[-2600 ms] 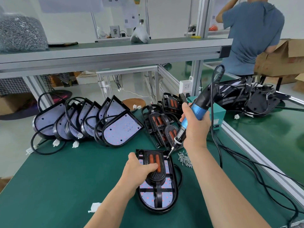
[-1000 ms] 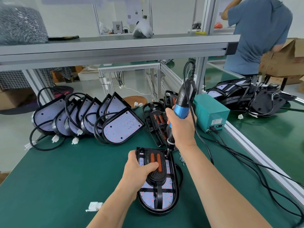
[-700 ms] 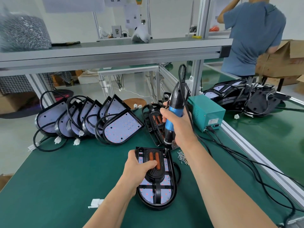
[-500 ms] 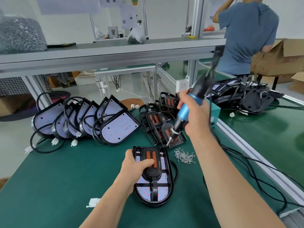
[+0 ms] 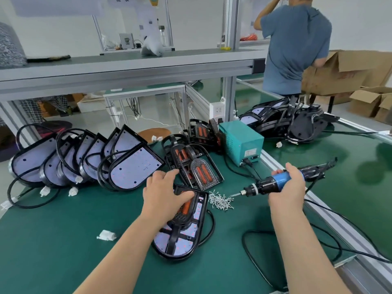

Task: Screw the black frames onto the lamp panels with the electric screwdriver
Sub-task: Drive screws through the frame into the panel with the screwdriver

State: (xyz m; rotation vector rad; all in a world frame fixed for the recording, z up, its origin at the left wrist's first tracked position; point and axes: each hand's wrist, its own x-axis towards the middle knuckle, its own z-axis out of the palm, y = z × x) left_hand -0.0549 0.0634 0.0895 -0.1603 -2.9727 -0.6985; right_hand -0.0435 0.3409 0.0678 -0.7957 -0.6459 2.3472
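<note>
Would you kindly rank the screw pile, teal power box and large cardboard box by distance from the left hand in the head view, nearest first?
1. Screw pile, just right of the left hand.
2. Teal power box, farther back on the right.
3. Large cardboard box, far back at the right edge.

A grey aluminium shelf (image 5: 127, 70) spans the green bench (image 5: 53, 240), white walls (image 5: 360, 22) behind, cardboard boxes (image 5: 339, 75) right.

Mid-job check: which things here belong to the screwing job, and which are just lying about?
Job: electric screwdriver, right hand gripping it; framed lamp panel under left hand; screw pile; spare black frames; bare lamp panels.
Lying about: white scrap; cardboard boxes.
</note>
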